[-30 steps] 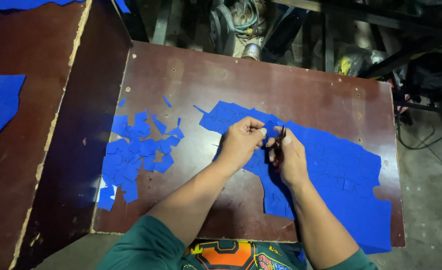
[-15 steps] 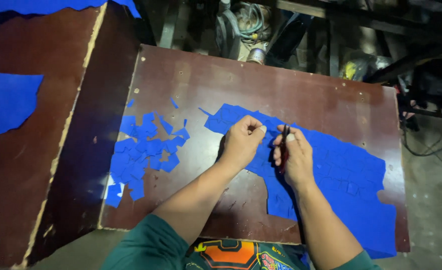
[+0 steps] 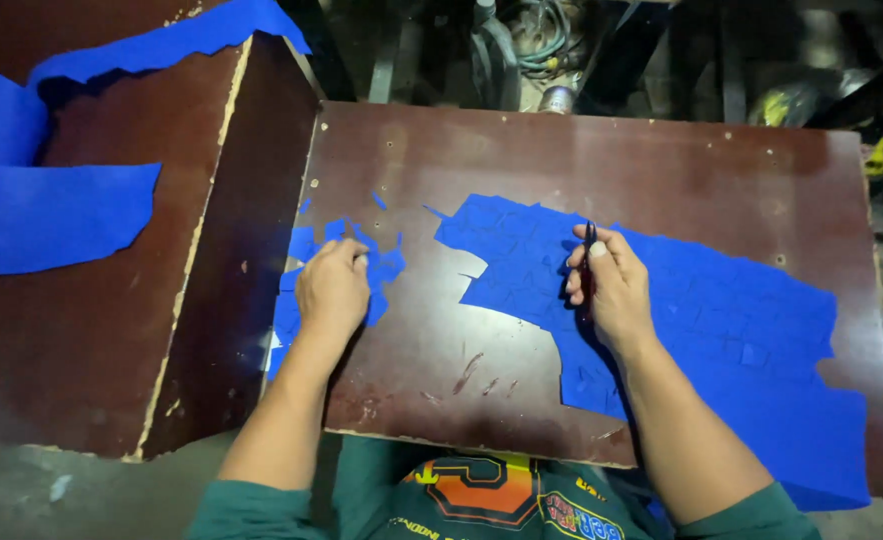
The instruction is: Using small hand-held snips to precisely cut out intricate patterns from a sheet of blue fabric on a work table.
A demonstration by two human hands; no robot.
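A large blue sheet [image 3: 721, 320] with a ragged cut edge lies on a dark brown board [image 3: 561, 150]. My right hand [image 3: 606, 285] rests on the sheet near its left part and is closed on a dark pair of scissors [image 3: 588, 240], blades pointing away from me. My left hand [image 3: 333, 290] lies palm down on a pile of small blue cut pieces [image 3: 386, 265] at the board's left side, fingers loosely together. I cannot tell whether a piece sits under its fingertips.
A second, higher brown board [image 3: 91, 330] stands to the left with larger blue sheet pieces [image 3: 51, 215] on it. Beyond the far edge lie cables, metal parts and dark clutter [image 3: 551, 50]. Grey floor shows at lower left.
My left hand has moved left, away from the big sheet and the scissors, and now rests on the pile of small pieces. My right hand stays on the sheet with the scissors.
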